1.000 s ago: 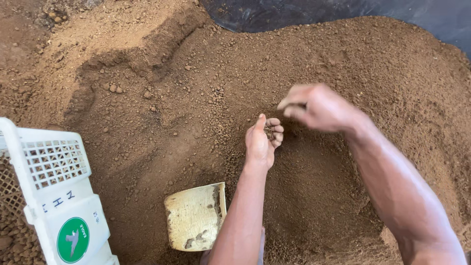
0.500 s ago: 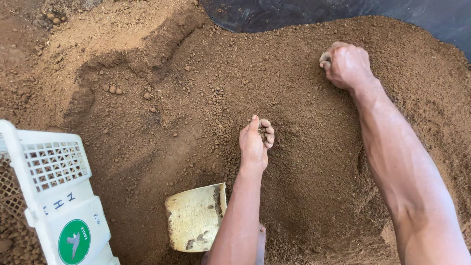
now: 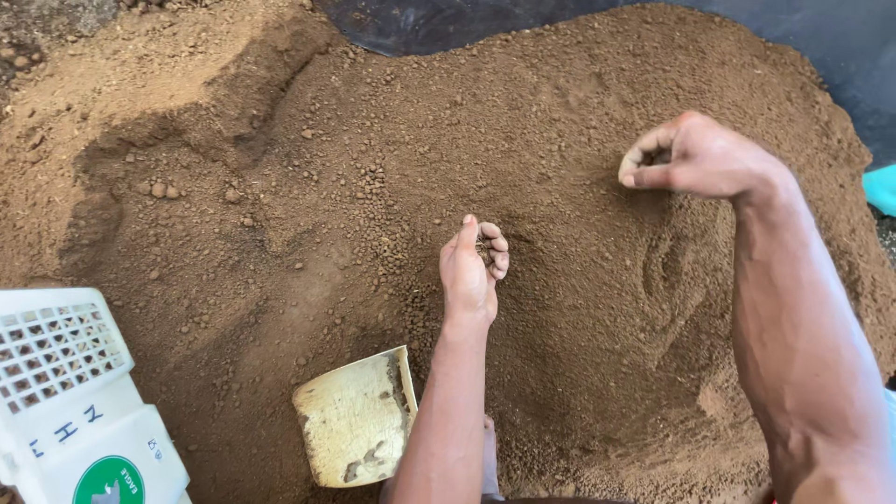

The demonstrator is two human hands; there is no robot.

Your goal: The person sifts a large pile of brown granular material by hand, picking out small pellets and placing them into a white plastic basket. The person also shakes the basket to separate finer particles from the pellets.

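Note:
A big heap of brown crumbly soil [image 3: 373,187] fills the view. My left hand [image 3: 471,271] hovers over the middle of the heap, palm up, its fingers curled around a few small soil clumps [image 3: 483,250]. My right hand [image 3: 695,159] is raised over the heap's right side in a loose fist, thumb against the curled fingers. Whether anything is inside the fist cannot be seen. The two hands are well apart.
A worn yellowish scoop [image 3: 359,420] lies on the soil beside my left forearm. A white plastic lattice crate [image 3: 65,392] stands at the bottom left. A black sheet [image 3: 560,19] lies under the heap's far edge. A teal object [image 3: 882,187] shows at the right edge.
My right hand left its spot beside the left hand, swung out to the far right of the heap, and now sits slightly lower. My left hand stayed put, fingers still curled.

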